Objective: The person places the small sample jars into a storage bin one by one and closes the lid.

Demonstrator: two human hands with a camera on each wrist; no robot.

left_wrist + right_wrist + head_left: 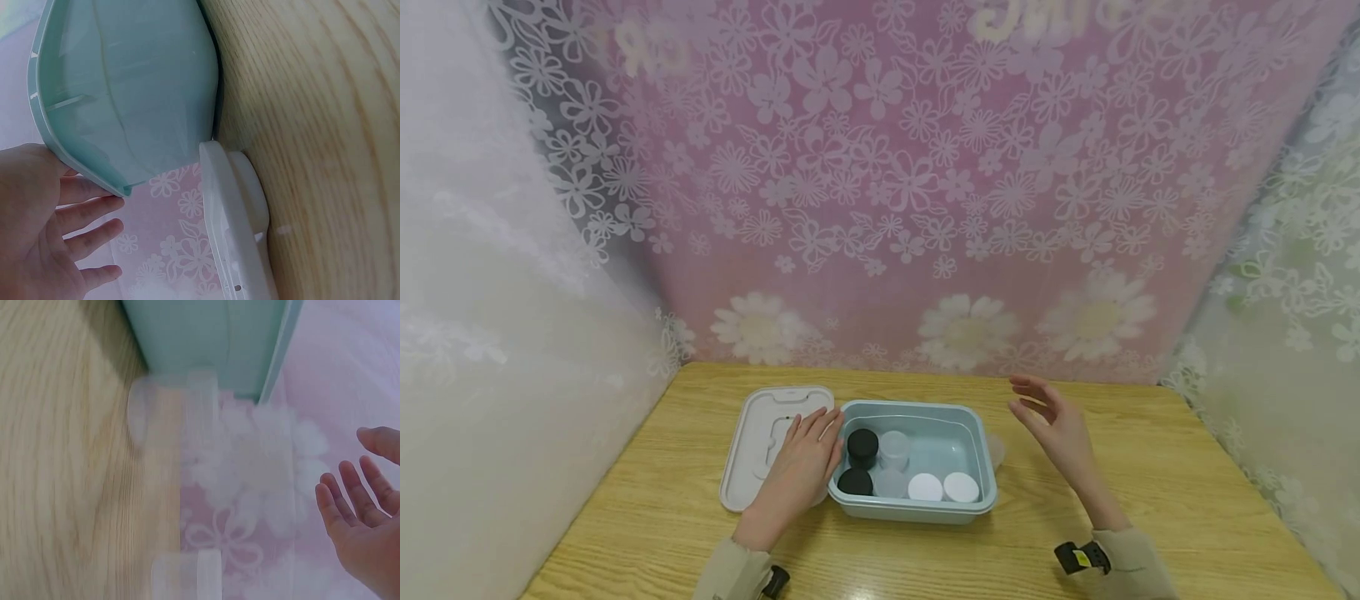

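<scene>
Wooden table [1180, 483], left fingers [97, 237] apart at blue tub's rim [917, 510], right fingers [355, 487] parted in open space

A small curtained booth: flower-printed sheets [910, 183] hang on three sides of a wood-grain table [1180, 467]

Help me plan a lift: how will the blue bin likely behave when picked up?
The blue bin is probably stiff, given its crisp shape. The containers inside might slide, since bare floor shows beside them. Its left end may feel heavier, holding more containers.
</scene>
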